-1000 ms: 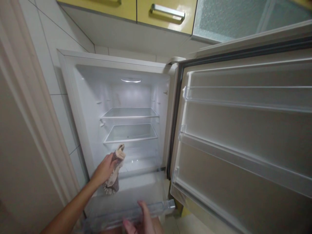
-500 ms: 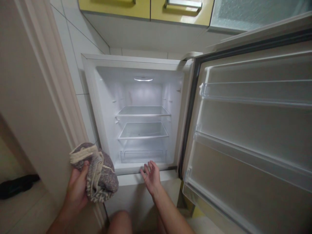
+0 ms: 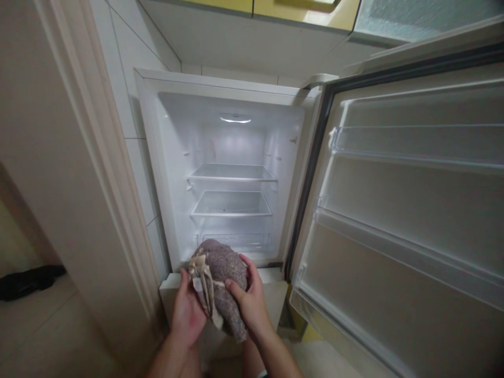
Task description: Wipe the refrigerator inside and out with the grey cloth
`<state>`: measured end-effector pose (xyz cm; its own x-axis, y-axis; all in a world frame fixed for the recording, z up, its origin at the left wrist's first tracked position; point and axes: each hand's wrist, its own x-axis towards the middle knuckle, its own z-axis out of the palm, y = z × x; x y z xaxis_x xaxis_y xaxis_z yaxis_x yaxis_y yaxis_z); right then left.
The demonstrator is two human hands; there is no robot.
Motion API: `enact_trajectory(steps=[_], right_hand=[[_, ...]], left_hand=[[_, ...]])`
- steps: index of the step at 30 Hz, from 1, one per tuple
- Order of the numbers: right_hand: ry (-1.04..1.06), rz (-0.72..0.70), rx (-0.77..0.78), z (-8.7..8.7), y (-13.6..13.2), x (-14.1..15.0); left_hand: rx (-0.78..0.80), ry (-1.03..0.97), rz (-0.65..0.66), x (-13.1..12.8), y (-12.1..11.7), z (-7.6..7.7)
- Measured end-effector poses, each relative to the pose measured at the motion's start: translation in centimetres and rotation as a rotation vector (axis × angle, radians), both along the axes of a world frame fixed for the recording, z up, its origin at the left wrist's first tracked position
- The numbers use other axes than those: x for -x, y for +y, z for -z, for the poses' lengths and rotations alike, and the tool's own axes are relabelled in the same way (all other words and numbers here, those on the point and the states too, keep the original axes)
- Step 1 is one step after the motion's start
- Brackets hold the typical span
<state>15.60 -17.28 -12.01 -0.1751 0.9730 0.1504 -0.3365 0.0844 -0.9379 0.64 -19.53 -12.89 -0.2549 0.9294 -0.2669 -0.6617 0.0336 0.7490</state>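
Observation:
A bunched grey-brown cloth (image 3: 221, 273) with a pale fringe is held in front of the open fridge (image 3: 232, 173). My left hand (image 3: 188, 310) grips it from the left and below. My right hand (image 3: 249, 299) closes on it from the right, fingers over its front. Both hands are just outside the fridge's lower edge. Inside, two glass shelves (image 3: 232, 205) and a clear bottom drawer (image 3: 235, 240) hold nothing, and the light is on.
The fridge door (image 3: 405, 210) stands open to the right with bare door racks. A beige door frame (image 3: 90, 173) and white tiled wall are on the left. Yellow cabinets (image 3: 299, 9) hang above. A dark object (image 3: 27, 281) lies on the floor at far left.
The cloth has moved from the left side to the centre in front of the fridge. My right hand, open half a second ago, has closed on the cloth. The view shifted slightly.

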Motion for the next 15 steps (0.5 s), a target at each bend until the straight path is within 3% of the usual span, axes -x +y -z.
enact_trajectory(steps=[4,7,12,15], right_hand=[[-0.092,0.094,-0.155,-1.0,0.1,-2.6],[-0.093,0.175,-0.175,-1.7,0.5,-4.7],[-0.193,0.166,-0.174,-2.4,1.5,-8.2],[-0.412,0.113,-0.250,-2.3,1.5,-9.7]], left_hand=[[0.022,-0.015,0.067,-1.3,-0.7,1.8],[0.090,-0.041,0.088,-2.0,-1.4,2.2],[0.032,0.106,0.201,-2.0,-2.1,1.0],[0.057,0.142,0.139,-2.5,-2.0,0.0]])
